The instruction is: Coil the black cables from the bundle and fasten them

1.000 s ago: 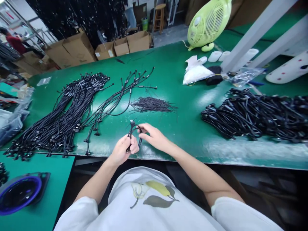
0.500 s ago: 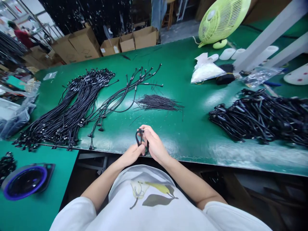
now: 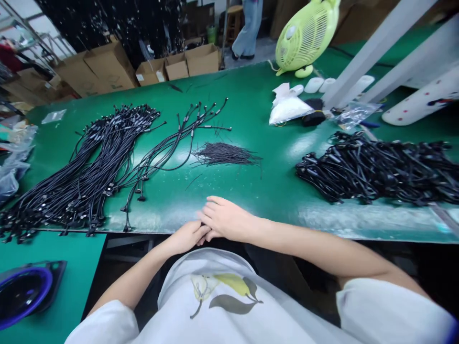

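At the table's front edge my left hand (image 3: 188, 235) is closed, thumb and fingers pinched together. My right hand (image 3: 224, 219) lies over its fingertips, back of the hand up and fingers curled down. The looped black cable seen between them a moment ago is almost wholly covered by the hands; only a dark sliver shows. Beyond the hands lies a loose pile of thin black ties (image 3: 225, 154). Left of that, several black cables (image 3: 172, 143) with connectors at their ends are spread out, beside a large bundle of straight cables (image 3: 96, 162).
A heap of coiled black cables (image 3: 376, 169) lies on the right of the green table (image 3: 258, 196). Behind it are a white plastic bag (image 3: 289, 111), a grey post (image 3: 376, 52) and a green fan (image 3: 304, 38). Cardboard boxes (image 3: 107, 69) stand past the far edge. A person's legs (image 3: 249, 28) show behind.
My right hand has turned over and now covers the cable loop that was visible in both hands. My right elbow has swung outward. The view has shifted slightly to the right.
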Action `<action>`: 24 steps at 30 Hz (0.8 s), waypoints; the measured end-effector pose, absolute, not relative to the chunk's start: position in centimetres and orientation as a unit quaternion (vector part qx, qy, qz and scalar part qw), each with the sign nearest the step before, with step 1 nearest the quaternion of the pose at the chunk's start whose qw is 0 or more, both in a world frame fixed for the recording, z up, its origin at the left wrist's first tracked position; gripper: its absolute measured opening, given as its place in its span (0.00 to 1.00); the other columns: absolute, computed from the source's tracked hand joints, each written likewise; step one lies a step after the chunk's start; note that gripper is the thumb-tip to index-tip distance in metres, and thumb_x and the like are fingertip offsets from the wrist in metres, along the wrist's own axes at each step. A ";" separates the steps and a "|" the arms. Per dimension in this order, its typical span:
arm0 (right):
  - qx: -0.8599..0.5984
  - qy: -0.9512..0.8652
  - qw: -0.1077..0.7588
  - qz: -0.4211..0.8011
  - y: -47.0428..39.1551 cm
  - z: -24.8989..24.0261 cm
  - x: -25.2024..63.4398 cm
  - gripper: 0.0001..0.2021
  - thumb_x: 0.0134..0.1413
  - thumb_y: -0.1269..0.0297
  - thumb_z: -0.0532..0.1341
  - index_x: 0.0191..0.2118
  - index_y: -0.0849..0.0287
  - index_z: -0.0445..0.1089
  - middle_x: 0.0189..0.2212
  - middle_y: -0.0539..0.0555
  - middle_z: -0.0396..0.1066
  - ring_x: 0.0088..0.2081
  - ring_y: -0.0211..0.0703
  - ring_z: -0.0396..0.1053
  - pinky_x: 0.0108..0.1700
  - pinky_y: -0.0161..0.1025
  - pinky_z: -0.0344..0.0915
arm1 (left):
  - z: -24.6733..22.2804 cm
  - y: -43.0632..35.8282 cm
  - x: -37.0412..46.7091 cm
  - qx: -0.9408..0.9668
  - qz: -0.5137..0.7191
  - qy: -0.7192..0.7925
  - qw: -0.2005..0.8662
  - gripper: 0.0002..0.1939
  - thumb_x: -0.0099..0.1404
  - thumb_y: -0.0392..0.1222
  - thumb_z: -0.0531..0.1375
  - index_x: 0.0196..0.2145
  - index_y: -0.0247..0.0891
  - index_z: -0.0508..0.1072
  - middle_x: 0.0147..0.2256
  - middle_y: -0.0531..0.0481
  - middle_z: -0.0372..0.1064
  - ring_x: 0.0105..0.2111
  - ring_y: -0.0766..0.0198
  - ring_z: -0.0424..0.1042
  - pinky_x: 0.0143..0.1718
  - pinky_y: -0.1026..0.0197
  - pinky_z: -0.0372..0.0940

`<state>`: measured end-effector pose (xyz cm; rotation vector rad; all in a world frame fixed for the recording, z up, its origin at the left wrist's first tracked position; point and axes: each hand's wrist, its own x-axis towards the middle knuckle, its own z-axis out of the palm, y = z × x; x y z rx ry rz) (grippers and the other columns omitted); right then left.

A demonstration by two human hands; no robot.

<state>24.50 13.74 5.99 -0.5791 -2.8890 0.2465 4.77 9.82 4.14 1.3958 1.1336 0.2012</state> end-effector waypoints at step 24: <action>-0.263 -0.921 -0.002 0.287 12.1 3.4 25.5 0.15 0.67 0.59 0.50 0.38 0.61 0.70 0.32 0.55 0.74 0.31 0.41 0.70 0.32 0.36 0.59 | 3.8 8.3 4.6 0.738 0.148 0.491 0.439 0.13 0.69 0.48 0.52 0.33 0.41 0.73 0.31 0.47 0.70 0.32 0.58 0.65 0.36 0.60 0.54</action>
